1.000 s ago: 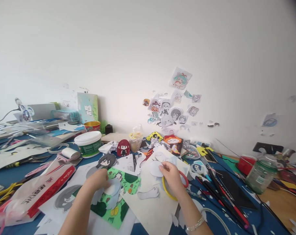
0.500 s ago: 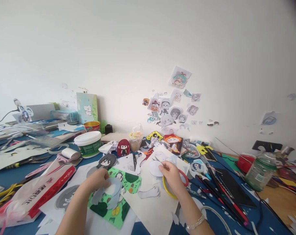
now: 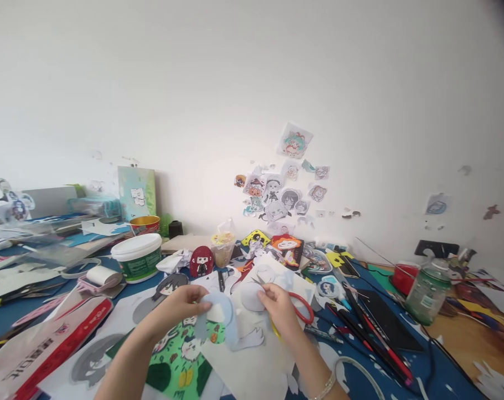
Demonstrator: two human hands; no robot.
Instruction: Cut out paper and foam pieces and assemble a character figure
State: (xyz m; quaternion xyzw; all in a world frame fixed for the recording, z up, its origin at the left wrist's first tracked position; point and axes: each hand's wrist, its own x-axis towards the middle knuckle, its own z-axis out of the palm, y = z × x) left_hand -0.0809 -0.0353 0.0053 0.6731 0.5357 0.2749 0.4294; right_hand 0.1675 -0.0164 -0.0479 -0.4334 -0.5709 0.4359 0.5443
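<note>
My left hand (image 3: 195, 300) pinches the upper edge of a pale blue paper cutout (image 3: 231, 319), which has a curved top and hanging strips. In my right hand (image 3: 272, 303), a rounded white paper piece (image 3: 252, 296) is held between thumb and fingers. Beside and partly behind the right hand lie scissors with a red and a yellow handle (image 3: 304, 310). A white hand-shaped paper piece (image 3: 252, 338) rests on a large white sheet (image 3: 243, 366). Under the left side is a green illustrated sheet (image 3: 179, 369).
A white-lidded tub (image 3: 137, 258), a red-and-white bag (image 3: 55, 350) and a white roll (image 3: 104, 276) are at the left. At the right are a glass jar (image 3: 430, 291), a black board (image 3: 387, 322) and pens. Paper drawings cling to the wall (image 3: 193, 111).
My left hand has lifted the blue cutout and moved it right, closer to the white piece. More of the green sheet shows. The whole view has shifted slightly.
</note>
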